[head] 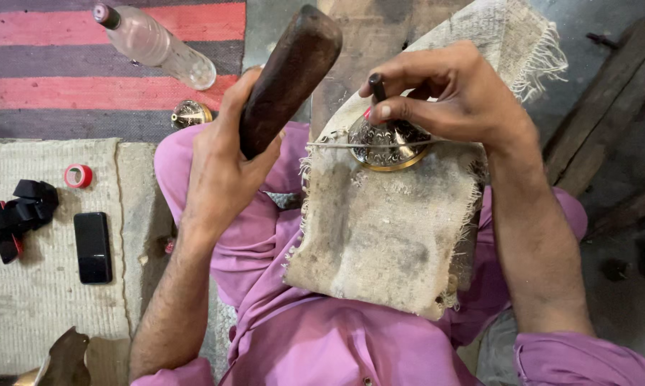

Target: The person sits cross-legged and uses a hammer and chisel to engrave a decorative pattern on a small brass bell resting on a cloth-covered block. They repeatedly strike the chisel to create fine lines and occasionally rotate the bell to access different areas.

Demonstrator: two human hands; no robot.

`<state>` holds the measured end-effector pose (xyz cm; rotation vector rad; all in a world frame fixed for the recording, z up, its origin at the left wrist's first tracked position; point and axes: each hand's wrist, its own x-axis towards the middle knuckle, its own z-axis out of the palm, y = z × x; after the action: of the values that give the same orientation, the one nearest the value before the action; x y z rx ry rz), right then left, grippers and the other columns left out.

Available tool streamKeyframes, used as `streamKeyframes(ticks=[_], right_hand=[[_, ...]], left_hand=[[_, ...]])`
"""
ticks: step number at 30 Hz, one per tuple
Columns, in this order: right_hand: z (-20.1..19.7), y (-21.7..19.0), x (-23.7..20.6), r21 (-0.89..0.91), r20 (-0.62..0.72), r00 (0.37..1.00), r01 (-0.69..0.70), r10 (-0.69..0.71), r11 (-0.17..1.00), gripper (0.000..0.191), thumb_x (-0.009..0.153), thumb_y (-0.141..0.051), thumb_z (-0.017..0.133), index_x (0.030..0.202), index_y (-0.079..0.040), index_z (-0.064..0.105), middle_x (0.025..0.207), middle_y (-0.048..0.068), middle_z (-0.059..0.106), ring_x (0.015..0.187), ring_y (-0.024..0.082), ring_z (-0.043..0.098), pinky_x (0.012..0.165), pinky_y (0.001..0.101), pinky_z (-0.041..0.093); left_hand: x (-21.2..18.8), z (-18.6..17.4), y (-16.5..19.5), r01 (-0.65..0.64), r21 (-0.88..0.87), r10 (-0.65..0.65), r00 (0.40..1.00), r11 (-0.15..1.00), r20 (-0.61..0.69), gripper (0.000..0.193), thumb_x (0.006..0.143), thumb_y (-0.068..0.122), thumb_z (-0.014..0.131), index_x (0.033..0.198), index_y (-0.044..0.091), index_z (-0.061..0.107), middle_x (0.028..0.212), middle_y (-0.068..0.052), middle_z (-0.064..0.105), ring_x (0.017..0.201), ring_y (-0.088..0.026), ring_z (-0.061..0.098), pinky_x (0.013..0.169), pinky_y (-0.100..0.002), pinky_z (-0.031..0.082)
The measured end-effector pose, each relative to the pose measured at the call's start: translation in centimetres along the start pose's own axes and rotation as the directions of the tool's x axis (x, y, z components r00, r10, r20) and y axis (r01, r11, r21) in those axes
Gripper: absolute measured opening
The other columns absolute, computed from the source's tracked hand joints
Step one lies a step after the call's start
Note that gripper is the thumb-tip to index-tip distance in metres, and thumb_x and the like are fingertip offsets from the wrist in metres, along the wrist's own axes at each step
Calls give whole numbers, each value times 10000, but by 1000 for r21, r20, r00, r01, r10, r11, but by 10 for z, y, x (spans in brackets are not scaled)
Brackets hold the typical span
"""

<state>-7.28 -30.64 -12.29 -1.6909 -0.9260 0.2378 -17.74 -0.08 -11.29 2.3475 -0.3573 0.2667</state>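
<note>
My left hand (219, 161) grips a thick dark wooden mallet (287, 71), raised and angled up to the right. My right hand (451, 93) pinches a small dark metal punch (377, 87) upright on an engraved brass dome-shaped piece (387, 146). The brass piece rests on a worn burlap cloth (387, 229) draped over my lap and a wooden block. A thin wire runs across the brass piece. The mallet head hangs a short way left of the punch, not touching it.
On the pale mat at left lie a black phone (93, 246), a red tape roll (79, 175) and a black strap clip (18, 214). A clear plastic bottle (158, 46) lies on the striped rug. A second brass piece (190, 113) sits behind my left hand. Wooden planks (608, 100) lie at right.
</note>
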Motion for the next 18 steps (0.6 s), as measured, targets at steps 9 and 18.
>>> streamKeyframes(ticks=[9,18], right_hand=[[0,-1,0,4,3,1000,28,-28,1000,241,963,-56,808,1178,19,729,1039,96,774,948,146,765,783,236,637],[-2,1,1,-36,15,999,41,-41,998,192,969,-58,817,1126,12,731,995,91,779,900,132,779,767,244,640]], left_hand=[[13,-5,10,-129,-36,126,989,991,-82,758,1044,-10,763,1591,131,258,1499,-213,532,1423,-352,586,1246,-432,499],[24,-13,22,-44,470,4,996,881,85,749,886,-33,775,1539,193,485,1036,-175,632,994,-384,663,913,-491,513]])
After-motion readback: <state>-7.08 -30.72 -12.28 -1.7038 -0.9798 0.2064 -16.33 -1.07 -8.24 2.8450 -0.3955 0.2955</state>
